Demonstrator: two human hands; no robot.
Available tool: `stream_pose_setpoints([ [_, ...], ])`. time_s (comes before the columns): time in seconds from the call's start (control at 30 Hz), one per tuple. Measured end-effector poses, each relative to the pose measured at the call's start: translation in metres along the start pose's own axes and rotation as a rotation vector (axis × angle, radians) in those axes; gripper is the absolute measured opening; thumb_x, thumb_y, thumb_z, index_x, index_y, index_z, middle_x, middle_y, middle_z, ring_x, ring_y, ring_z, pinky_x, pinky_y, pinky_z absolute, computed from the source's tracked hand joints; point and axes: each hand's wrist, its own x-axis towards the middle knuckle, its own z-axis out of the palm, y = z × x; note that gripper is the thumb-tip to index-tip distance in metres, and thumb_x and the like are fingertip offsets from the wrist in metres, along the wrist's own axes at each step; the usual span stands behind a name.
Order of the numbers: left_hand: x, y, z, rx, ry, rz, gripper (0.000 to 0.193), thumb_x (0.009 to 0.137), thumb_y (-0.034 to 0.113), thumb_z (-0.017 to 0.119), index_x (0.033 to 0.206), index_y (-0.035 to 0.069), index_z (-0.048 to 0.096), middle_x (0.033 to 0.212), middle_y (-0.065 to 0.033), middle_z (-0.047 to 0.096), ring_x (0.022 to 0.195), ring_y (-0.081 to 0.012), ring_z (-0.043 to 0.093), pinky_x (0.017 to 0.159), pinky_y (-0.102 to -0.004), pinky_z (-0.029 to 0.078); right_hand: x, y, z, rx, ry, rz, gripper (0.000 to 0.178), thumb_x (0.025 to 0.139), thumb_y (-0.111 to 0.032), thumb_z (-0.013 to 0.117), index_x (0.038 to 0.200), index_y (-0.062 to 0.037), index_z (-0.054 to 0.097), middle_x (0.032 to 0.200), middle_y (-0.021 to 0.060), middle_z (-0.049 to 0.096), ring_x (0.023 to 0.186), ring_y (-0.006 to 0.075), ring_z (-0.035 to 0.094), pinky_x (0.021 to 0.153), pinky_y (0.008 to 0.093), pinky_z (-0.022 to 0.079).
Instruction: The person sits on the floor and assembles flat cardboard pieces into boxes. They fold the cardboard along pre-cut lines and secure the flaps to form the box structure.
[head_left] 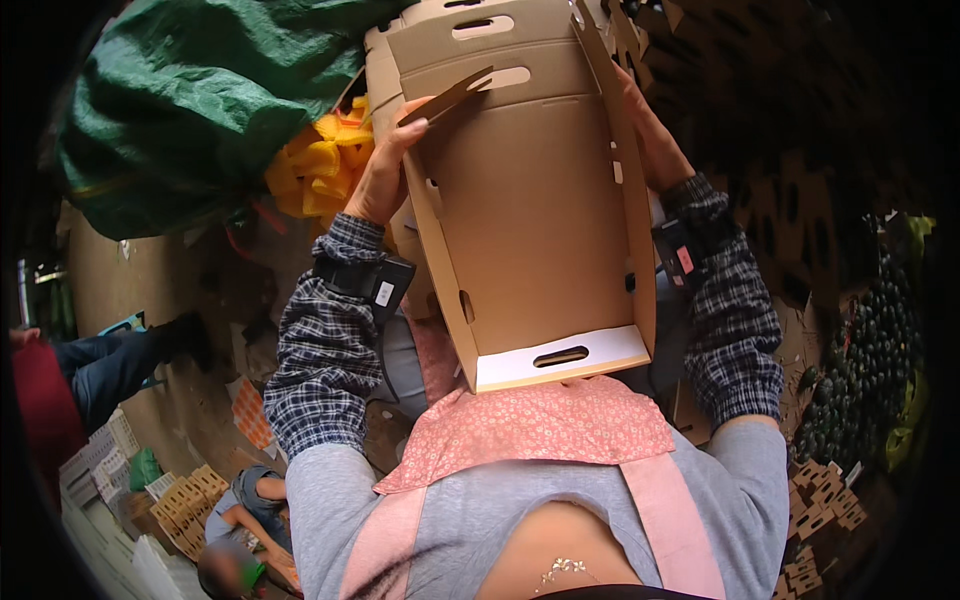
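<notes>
Left hand (385, 168) and right hand (655, 140) flanked a brown cardboard tray (525, 225) in the upper centre of the frame, one at each long wall. The tray's long axis ran nearly up and down the picture, its upper end leaning slightly left, so that it lay between the hands and reached down toward the person's pink apron (540, 430). The left hand was clamped on the board at the upper end of the left wall (433, 235), its thumb on a corner flap (450, 98) that angled inward; its other fingers were mostly hidden behind the board. The right hand lay at the outer side of the right wall (641, 260), also near the upper end; the wall hid its fingertips, so whether it gripped or merely steadied the board could not be told.

At the lower end of the tray, a white end panel (510, 370) with a dark slot stood raised. Toward the top of the frame, the far end panel (542, 48), with two handle slots, looked laid out flat. What seemed to matter most was that this panel lay across the long axis, upward of both hands, with the left hand appearing nearer to it.
</notes>
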Motion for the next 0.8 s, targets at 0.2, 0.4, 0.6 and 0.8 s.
stream_pose_setpoints([
  [0.2, 0.012, 0.009, 0.015, 0.126, 0.111, 0.234, 0.019, 0.092, 0.015, 0.054, 0.106, 0.002, 0.057, 0.100, -0.0052, 0.058, 0.092, -0.0122, 0.057, 0.086, -0.0247, 0.046, 0.008, -0.013, -0.003, 0.027, -0.256, -0.186, 0.039, 0.098, -0.035, 0.044, 0.120, -0.0046, 0.055, 0.112, 0.0044, 0.053, 0.105, 0.0136, 0.053, 0.091, 0.0299, 0.042],
  [0.4, 0.014, -0.006, 0.023, -0.021, 0.131, 0.319, 0.029, 0.092, 0.020, 0.057, 0.115, 0.005, 0.046, 0.118, -0.0103, 0.057, 0.106, -0.0176, 0.057, 0.089, -0.0283, 0.048, 0.010, 0.009, 0.004, 0.031, 0.386, -0.255, 0.029, 0.098, -0.030, 0.049, 0.111, -0.0050, 0.058, 0.112, 0.0025, 0.052, 0.105, 0.0123, 0.052, 0.087, 0.0273, 0.044],
  [0.6, 0.023, -0.009, 0.004, -0.098, -0.060, 0.032, 0.041, 0.095, 0.044, 0.044, 0.107, 0.007, 0.059, 0.121, -0.0138, 0.056, 0.113, -0.0211, 0.053, 0.098, -0.0324, 0.042, 0.003, 0.012, 0.000, 0.435, 0.049, -0.092, 0.068, 0.096, -0.059, 0.025, 0.102, -0.0011, 0.061, 0.122, 0.0125, 0.055, 0.103, 0.0201, 0.056, 0.088, 0.0323, 0.047],
  [0.8, 0.030, 0.032, -0.013, 0.567, -0.422, -0.306, 0.057, 0.078, 0.040, 0.073, 0.119, 0.004, 0.056, 0.109, -0.0105, 0.062, 0.104, -0.0165, 0.055, 0.089, -0.0261, 0.043, 0.009, -0.009, -0.018, 0.027, -0.256, 0.140, 0.045, 0.082, -0.032, 0.059, 0.113, 0.0005, 0.056, 0.118, 0.0147, 0.056, 0.109, 0.0205, 0.053, 0.097, 0.0314, 0.039],
])
